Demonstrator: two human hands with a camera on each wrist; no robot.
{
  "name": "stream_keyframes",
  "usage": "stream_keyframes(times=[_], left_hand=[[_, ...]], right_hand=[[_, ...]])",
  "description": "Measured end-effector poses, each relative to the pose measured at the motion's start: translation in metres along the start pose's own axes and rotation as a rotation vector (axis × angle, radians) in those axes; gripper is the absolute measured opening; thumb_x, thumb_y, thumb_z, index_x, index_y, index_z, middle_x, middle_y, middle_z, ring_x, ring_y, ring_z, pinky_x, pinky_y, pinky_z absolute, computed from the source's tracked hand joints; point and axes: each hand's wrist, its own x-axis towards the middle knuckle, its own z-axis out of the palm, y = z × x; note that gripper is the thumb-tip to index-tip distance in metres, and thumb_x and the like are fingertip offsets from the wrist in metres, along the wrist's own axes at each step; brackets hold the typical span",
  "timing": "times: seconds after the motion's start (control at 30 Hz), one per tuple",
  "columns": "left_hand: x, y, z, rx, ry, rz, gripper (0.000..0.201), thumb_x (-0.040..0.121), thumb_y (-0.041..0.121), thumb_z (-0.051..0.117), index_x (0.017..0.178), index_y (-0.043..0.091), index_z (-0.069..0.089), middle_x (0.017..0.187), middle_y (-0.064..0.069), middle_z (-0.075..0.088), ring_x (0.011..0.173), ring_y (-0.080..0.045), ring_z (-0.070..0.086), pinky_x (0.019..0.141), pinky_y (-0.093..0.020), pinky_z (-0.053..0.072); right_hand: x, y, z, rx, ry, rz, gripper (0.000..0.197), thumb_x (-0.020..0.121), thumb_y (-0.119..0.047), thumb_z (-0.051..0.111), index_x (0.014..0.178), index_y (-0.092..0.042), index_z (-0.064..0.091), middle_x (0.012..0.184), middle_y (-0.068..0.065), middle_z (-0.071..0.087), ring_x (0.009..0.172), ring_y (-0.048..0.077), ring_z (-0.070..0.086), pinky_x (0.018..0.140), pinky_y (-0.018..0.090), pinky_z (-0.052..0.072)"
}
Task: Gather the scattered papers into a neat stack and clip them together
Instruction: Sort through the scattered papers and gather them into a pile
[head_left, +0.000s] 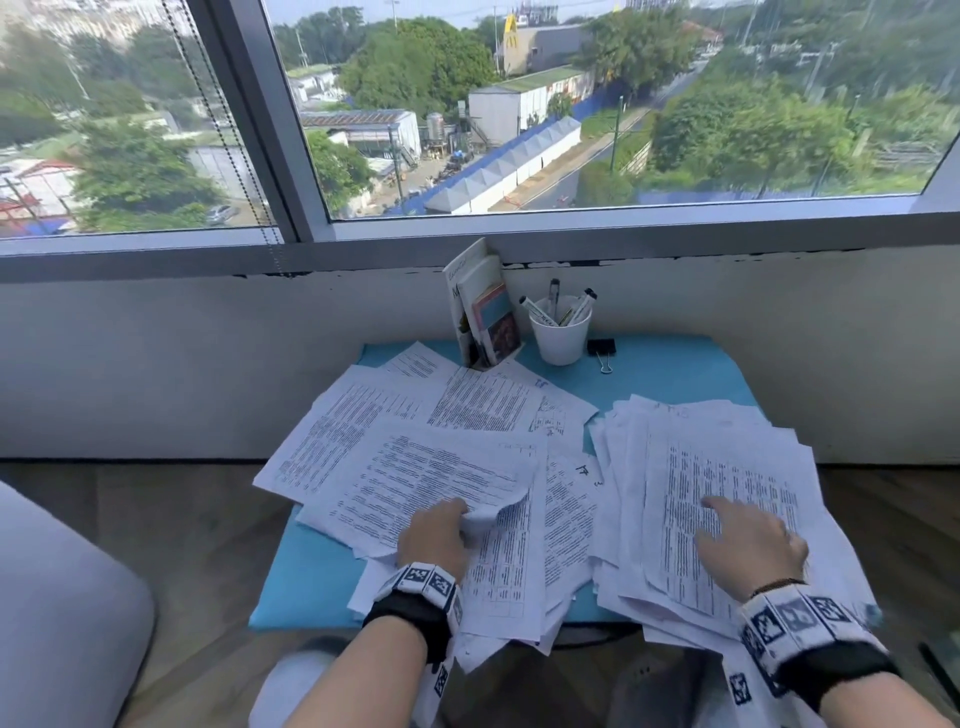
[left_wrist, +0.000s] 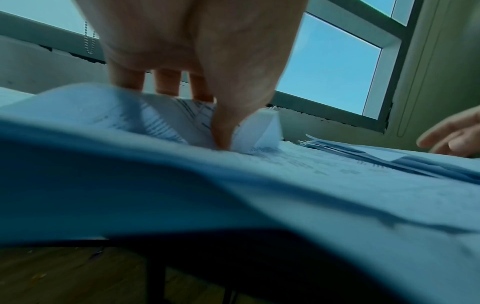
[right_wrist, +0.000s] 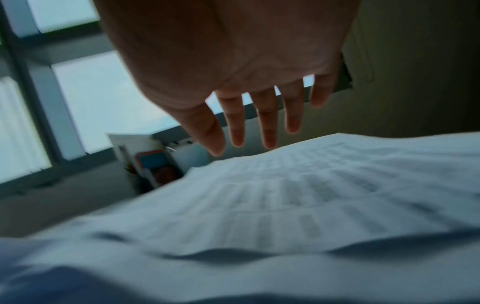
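Observation:
Printed white sheets lie scattered (head_left: 426, 447) over the left and middle of a small blue table (head_left: 311, 582). A rough pile of papers (head_left: 727, 483) sits on the right side. My left hand (head_left: 441, 535) pinches the curled corner of a top sheet (head_left: 498, 506) between thumb and fingers; the left wrist view shows that crumpled corner (left_wrist: 262, 127) beside my thumb. My right hand (head_left: 748, 540) hovers with straight, spread fingers (right_wrist: 267, 131) over the right pile (right_wrist: 311, 185), holding nothing. A black binder clip (head_left: 601, 349) lies at the table's back, untouched.
A white cup of markers (head_left: 560, 332) and an upright booklet holder (head_left: 483, 306) stand at the table's back edge under the window sill. A wall runs behind the table. A grey cushion (head_left: 62, 613) sits at the left. Wooden floor surrounds the table.

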Motion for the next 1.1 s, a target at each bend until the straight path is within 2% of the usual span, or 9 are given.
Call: stream_keyframes(times=[0.1, 0.17, 0.23, 0.33, 0.5, 0.63, 0.77, 0.9, 1.1], left_hand=[[-0.006, -0.001, -0.005, -0.135, 0.106, 0.114, 0.031, 0.08, -0.001, 0.048, 0.094, 0.022, 0.063, 0.089, 0.002, 0.066, 0.093, -0.022, 0.061, 0.097, -0.037, 0.043], [-0.01, -0.002, -0.006, -0.166, 0.168, 0.281, 0.028, 0.079, -0.004, 0.053, 0.085, 0.021, 0.065, 0.089, 0.007, 0.067, 0.104, -0.014, 0.058, 0.114, -0.044, 0.021], [-0.017, -0.004, -0.009, -0.244, 0.192, 0.444, 0.03, 0.078, -0.007, 0.054, 0.08, 0.021, 0.065, 0.096, 0.007, 0.069, 0.113, -0.006, 0.051, 0.112, -0.05, 0.016], [-0.029, -0.007, -0.011, -0.375, 0.254, 0.669, 0.037, 0.074, -0.009, 0.053, 0.079, 0.028, 0.058, 0.093, 0.01, 0.07, 0.105, -0.004, 0.054, 0.101, -0.051, 0.035], [-0.044, -0.002, -0.006, -0.485, 0.433, 0.765, 0.044, 0.073, -0.013, 0.052, 0.082, 0.03, 0.056, 0.101, 0.017, 0.068, 0.118, 0.001, 0.05, 0.108, -0.048, 0.024], [-0.048, -0.002, -0.002, -0.434, 0.315, 0.835, 0.033, 0.082, 0.002, 0.047, 0.091, 0.033, 0.054, 0.121, 0.015, 0.061, 0.133, -0.005, 0.039, 0.111, -0.048, 0.019], [-0.044, -0.016, 0.0, -0.165, 0.235, 0.302, 0.06, 0.084, 0.045, 0.057, 0.134, 0.043, 0.023, 0.149, 0.004, 0.026, 0.143, -0.017, 0.012, 0.118, -0.046, 0.01], [-0.03, -0.043, -0.009, -0.041, 0.025, -0.394, 0.106, 0.071, 0.075, 0.055, 0.147, 0.015, 0.011, 0.15, -0.012, 0.019, 0.138, -0.03, 0.02, 0.111, -0.046, 0.026], [-0.019, -0.042, -0.011, 0.042, -0.069, -0.465, 0.099, 0.065, 0.073, 0.063, 0.136, 0.012, 0.032, 0.14, -0.009, 0.04, 0.129, -0.028, 0.037, 0.103, -0.044, 0.034]], right_hand=[[-0.018, -0.031, 0.0, 0.512, -0.064, -0.168, 0.032, 0.095, -0.035, 0.047, 0.121, -0.02, 0.057, 0.126, 0.004, 0.058, 0.112, 0.02, 0.052, 0.097, 0.034, 0.038], [-0.02, -0.046, -0.004, 0.923, -0.239, -0.035, 0.039, 0.096, -0.04, 0.041, 0.116, -0.011, 0.059, 0.115, 0.012, 0.062, 0.103, 0.025, 0.057, 0.093, 0.039, 0.045], [-0.02, -0.053, -0.006, 1.172, -0.398, 0.1, 0.05, 0.093, -0.051, 0.04, 0.118, -0.01, 0.053, 0.111, 0.017, 0.06, 0.1, 0.032, 0.061, 0.088, 0.042, 0.051], [-0.02, -0.06, -0.007, 1.236, -0.538, 0.148, 0.062, 0.082, -0.057, 0.057, 0.128, -0.019, 0.038, 0.112, 0.018, 0.059, 0.092, 0.033, 0.064, 0.072, 0.038, 0.054], [-0.025, -0.07, -0.003, 1.103, -0.581, 0.15, 0.079, 0.082, -0.032, 0.068, 0.141, -0.02, 0.017, 0.128, 0.023, 0.049, 0.084, 0.036, 0.064, 0.062, 0.043, 0.054], [-0.023, -0.064, 0.004, 1.134, -0.56, 0.076, 0.078, 0.078, -0.003, 0.071, 0.135, -0.019, 0.021, 0.104, 0.015, 0.056, 0.076, 0.031, 0.064, 0.057, 0.036, 0.052], [-0.02, -0.052, 0.005, 0.954, -0.192, -0.071, 0.044, 0.081, 0.007, 0.061, 0.114, -0.018, 0.049, 0.118, 0.012, 0.055, 0.079, 0.015, 0.058, 0.057, 0.023, 0.045], [-0.023, -0.037, 0.025, 0.858, -0.276, -0.091, 0.033, 0.084, 0.009, 0.056, 0.105, -0.015, 0.065, 0.119, 0.005, 0.061, 0.106, 0.019, 0.056, 0.089, 0.025, 0.039], [-0.016, -0.03, 0.032, 0.882, -0.298, -0.063, 0.026, 0.086, -0.001, 0.059, 0.1, -0.021, 0.067, 0.109, 0.0, 0.063, 0.098, 0.018, 0.058, 0.086, 0.03, 0.041]])
